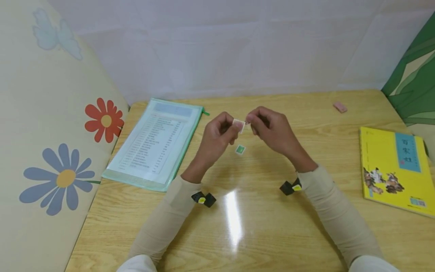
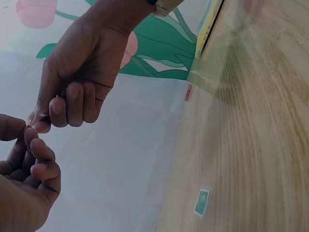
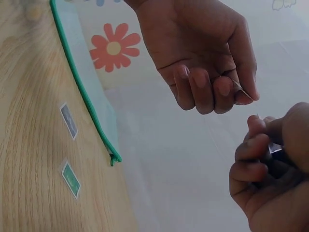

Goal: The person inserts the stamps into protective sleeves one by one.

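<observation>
A small white-bordered pink card (image 1: pixel 239 125), much like a stamp, is pinched between the thumb and fingers of my left hand (image 1: pixel 217 133). My right hand (image 1: pixel 273 130) is at the card's right edge, its thumb and forefinger pinching a thin, pointed metal tool (image 3: pixel 276 148) that the fingers mostly hide; I cannot tell its kind. Both hands are raised over the table. Below them lies a green white-bordered card (image 1: pixel 240 149). In the right wrist view a grey card (image 3: pixel 68 121) also lies there, behind the left hand in the head view.
A clear green-edged zip folder (image 1: pixel 153 143) with a printed sheet lies at left. At right is a yellow book (image 1: pixel 391 170), with a small pink block (image 1: pixel 340 107) farther back. The wooden table (image 1: pixel 272 226) meets a white covering (image 1: pixel 221 56) at the back and painted panels at the sides.
</observation>
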Available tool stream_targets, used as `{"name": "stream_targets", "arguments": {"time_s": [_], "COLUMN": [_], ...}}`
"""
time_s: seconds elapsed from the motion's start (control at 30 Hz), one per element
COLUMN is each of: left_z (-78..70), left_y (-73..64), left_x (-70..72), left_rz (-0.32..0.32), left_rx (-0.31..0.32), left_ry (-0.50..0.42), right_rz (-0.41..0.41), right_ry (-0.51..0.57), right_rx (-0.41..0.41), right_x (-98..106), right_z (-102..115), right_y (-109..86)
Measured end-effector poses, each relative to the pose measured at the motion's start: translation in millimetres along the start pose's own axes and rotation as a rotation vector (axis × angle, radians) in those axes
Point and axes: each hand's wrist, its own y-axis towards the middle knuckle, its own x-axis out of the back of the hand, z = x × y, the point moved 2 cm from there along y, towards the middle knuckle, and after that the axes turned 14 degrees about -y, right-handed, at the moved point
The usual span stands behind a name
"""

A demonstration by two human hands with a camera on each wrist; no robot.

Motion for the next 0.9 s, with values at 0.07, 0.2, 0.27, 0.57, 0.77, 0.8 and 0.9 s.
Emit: {"name": "stream_targets", "arguments": {"time_s": [0.07,0.2,0.27,0.57,0.77,0.8,0.9], "left_z": [1.3,3.8,4.7,5.9,5.4,5.0,3.8], "left_y": [1.0,2.8,3.0,1.2,0.8,0.9,1.2], "left_x": [-0.4,-1.1,-1.4,-4.0,-4.9,-5.1,-6.0], "left_rz": [0.012,0.032,0.033,0.012,-0.039,-0.044,-0.046], "left_rx": [-0.010,-0.029,-0.032,-0.038,-0.041,-0.042,-0.049], "left_ry": [-0.012,0.005,0.021,0.041,0.049,0.056,0.074], "right_rz": [-0.001,-0.036,-0.062,-0.080,-0.050,-0.053,-0.064], "right_ry": [0.018,0.036,0.031,0.099,0.105,0.101,0.063], "right_rx": [-0.016,-0.037,-0.042,0.014,0.038,0.045,0.098], "right_x": [-0.1,0.0,0.2,1.0,2.3,3.0,5.4], "right_z": [0.4,0.4,-0.7,-2.3,-0.3,0.6,3.6], "right_y": [0.4,1.6,2.0,0.8,0.9,0.9,0.8]}}
